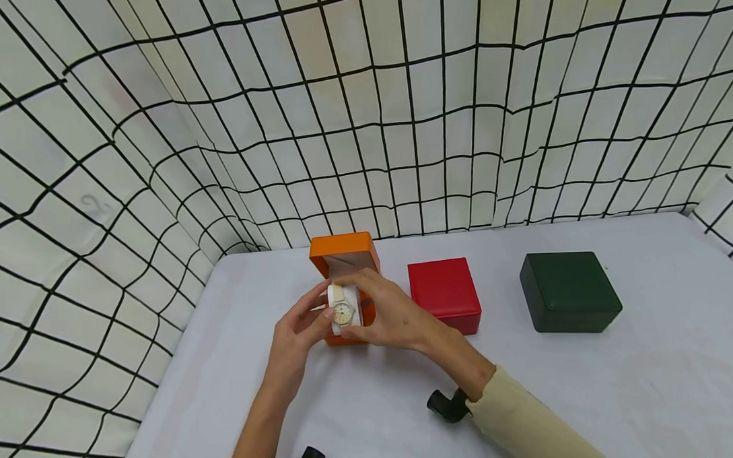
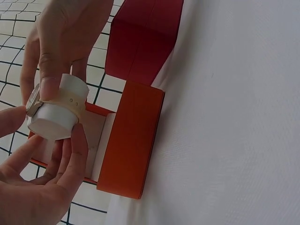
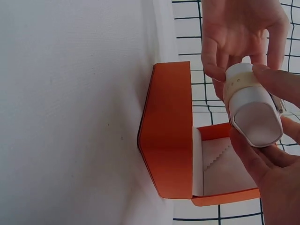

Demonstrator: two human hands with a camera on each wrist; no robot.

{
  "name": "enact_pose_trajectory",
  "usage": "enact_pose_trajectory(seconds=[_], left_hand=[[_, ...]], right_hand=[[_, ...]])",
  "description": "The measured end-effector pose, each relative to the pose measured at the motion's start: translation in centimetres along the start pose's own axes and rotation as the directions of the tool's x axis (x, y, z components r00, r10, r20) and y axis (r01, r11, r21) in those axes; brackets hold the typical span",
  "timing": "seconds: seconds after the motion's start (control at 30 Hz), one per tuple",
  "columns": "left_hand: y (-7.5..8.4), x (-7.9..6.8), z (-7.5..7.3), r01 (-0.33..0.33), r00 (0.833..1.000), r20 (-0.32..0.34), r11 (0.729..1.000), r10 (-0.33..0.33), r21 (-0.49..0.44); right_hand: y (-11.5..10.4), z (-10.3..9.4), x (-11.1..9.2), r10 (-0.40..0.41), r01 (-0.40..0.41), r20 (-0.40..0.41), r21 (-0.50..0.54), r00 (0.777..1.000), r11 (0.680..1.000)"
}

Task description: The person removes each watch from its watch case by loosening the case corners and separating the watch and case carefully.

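Note:
A wristwatch [image 1: 343, 313] with a cream strap and round dial is wrapped around a white cushion [image 2: 51, 121]. Both hands hold the cushion above an orange box [image 1: 344, 244], whose lid stands raised. My left hand [image 1: 297, 332] grips it from the left, thumb by the watch case. On the other side, my right hand [image 1: 400, 312] holds it between thumb and fingers. In the right wrist view the cushion's pale end [image 3: 258, 124] faces the camera, and the orange box's pale lining [image 3: 225, 168] shows behind it.
Right of the orange box sits a closed red box [image 1: 444, 290]. Farther right is a closed dark green box [image 1: 569, 293]. A white cloth [image 1: 669, 380] covers the table, and black grid netting [image 1: 411, 119] rises behind and at the left.

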State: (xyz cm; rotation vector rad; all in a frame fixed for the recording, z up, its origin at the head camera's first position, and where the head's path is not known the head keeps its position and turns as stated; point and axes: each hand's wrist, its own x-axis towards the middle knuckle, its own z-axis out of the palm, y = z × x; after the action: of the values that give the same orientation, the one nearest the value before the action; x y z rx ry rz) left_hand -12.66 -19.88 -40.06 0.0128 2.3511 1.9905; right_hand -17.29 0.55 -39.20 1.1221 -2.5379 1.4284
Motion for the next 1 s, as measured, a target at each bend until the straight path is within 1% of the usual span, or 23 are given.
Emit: enact_pose_trajectory(seconds=[0.13,0.27,0.37,0.5,0.7,1.0], left_hand=[[0.08,0.07,0.15,-0.002,1.000,0.023,0.999,0.003,-0.037],[0.11,0.10,0.31,0.004,1.000,0.026,0.998,-0.002,-0.069],[0.10,0.13,0.37,0.011,1.000,0.030,0.996,-0.008,-0.089],[0.05,0.09,0.41,0.023,0.999,0.030,0.996,-0.020,-0.089],[0.01,0.11,0.40,0.026,1.000,0.011,0.994,-0.025,-0.104],[0.02,0.16,0.33,0.030,0.999,0.026,0.988,-0.026,-0.148]], right_hand=[[0.35,-0.01,0.06,-0.034,0.034,0.013,0.012,0.999,0.999],[0.63,0.01,0.04,-0.054,0.053,0.021,0.026,0.998,0.998],[0.71,0.03,0.00,-0.049,0.048,0.027,0.036,0.998,0.998],[0.70,0.09,0.02,-0.039,0.037,0.031,0.048,0.999,0.998],[0.55,0.21,0.05,-0.036,0.036,0.008,0.043,0.999,0.998],[0.36,0.12,-0.13,-0.016,0.017,-0.012,0.043,1.000,0.999]])
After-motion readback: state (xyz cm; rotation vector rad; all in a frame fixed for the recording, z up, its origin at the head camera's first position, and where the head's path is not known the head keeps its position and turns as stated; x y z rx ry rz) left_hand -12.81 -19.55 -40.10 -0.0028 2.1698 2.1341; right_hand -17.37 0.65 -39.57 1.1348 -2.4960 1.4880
